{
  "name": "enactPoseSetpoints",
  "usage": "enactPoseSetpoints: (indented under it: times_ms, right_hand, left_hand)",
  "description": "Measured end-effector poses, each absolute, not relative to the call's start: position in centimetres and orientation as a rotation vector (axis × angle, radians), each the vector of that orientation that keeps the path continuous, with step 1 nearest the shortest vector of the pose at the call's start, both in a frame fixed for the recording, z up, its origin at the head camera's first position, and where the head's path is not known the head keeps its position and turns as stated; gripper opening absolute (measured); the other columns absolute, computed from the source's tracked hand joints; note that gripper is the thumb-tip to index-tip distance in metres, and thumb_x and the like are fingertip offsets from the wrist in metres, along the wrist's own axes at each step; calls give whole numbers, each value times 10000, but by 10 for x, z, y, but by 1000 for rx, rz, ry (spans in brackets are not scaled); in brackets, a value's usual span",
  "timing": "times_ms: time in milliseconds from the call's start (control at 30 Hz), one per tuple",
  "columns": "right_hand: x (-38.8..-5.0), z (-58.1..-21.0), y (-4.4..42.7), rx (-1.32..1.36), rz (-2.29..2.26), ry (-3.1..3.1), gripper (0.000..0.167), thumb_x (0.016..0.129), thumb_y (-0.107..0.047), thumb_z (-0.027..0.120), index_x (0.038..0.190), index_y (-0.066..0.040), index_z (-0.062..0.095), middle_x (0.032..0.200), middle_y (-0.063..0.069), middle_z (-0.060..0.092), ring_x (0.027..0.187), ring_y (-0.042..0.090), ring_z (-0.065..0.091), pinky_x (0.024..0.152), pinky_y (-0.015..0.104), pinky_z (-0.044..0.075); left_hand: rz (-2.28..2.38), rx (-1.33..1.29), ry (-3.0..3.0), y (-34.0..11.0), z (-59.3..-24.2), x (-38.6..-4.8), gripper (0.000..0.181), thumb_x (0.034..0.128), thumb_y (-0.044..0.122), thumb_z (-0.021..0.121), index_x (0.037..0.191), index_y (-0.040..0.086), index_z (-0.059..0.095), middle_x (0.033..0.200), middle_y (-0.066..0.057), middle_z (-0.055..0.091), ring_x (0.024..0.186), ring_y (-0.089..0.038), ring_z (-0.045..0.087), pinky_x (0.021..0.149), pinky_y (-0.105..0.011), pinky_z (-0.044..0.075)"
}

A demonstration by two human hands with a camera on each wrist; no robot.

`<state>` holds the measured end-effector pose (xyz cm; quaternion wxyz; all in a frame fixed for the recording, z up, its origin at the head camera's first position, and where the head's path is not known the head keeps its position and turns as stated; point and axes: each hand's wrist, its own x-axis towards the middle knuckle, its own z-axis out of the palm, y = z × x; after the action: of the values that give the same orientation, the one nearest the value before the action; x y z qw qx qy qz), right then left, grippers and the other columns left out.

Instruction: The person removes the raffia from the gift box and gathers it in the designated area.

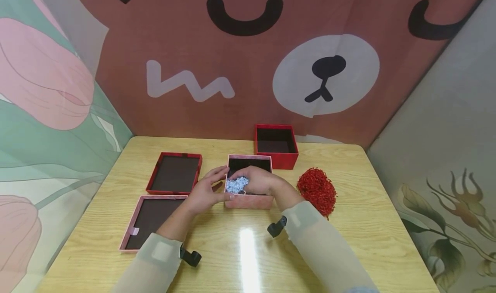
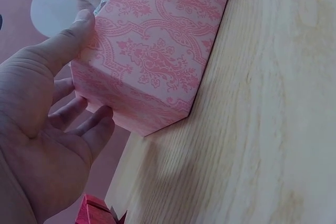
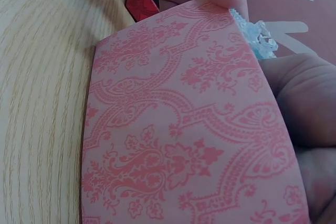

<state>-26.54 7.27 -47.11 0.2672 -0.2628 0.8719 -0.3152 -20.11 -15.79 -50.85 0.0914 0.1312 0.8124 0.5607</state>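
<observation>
A pink patterned box (image 2: 157, 51) without its lid stands on the table, its inside dark. My left hand (image 1: 207, 192) holds its left side. In the left wrist view the thumb lies on the front corner and the fingertips touch the side wall. Light blue shredded paper (image 1: 236, 184) lies in the left part of the box and shows above the rim in the right wrist view. My right hand (image 1: 258, 180) reaches into the box beside this paper and touches it. The right fingertips are hidden inside, so their grip cannot be seen.
An open red box (image 1: 284, 160) stands behind to the right. Red shredded paper (image 1: 317, 192) lies in a heap at the right. At the left are a red lid (image 1: 198, 166) and a pink lid (image 1: 131, 224), both inside up, the pink one partly under my left arm.
</observation>
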Motion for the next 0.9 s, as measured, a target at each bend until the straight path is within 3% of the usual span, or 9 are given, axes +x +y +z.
enactPoseSetpoints:
  times_ms: [300,567,900]
  right_hand:
    - [-262,-465,75,-744,-974,2366,546,861,2,709,1304,-318,722,1224,-78,672,1059,194,585,901,359,544]
    - [-258,-455,79,-647,-1091,2396,495,856,-131,828,1294,-333,722,1294,-74,666,1115,197,579,945,390,559]
    - [-257,-439,96,-613,-1167,2452,547,813,-154,860,1286,-385,713,1301,-56,645,1140,226,560,876,382,594]
  left_hand:
    - [1657,414,2412,-158,-507,-202,884,845,226,887,1599,184,426,1634,28,343,1474,-292,405,1173,-449,394]
    - [1655,410,2413,-157,-507,-203,905,820,251,909,1591,193,438,1620,31,369,1454,-279,436,1172,-442,395]
    - [1655,390,2429,-156,-509,-205,914,801,240,924,1582,218,449,1613,22,383,1439,-291,454,1169,-451,401]
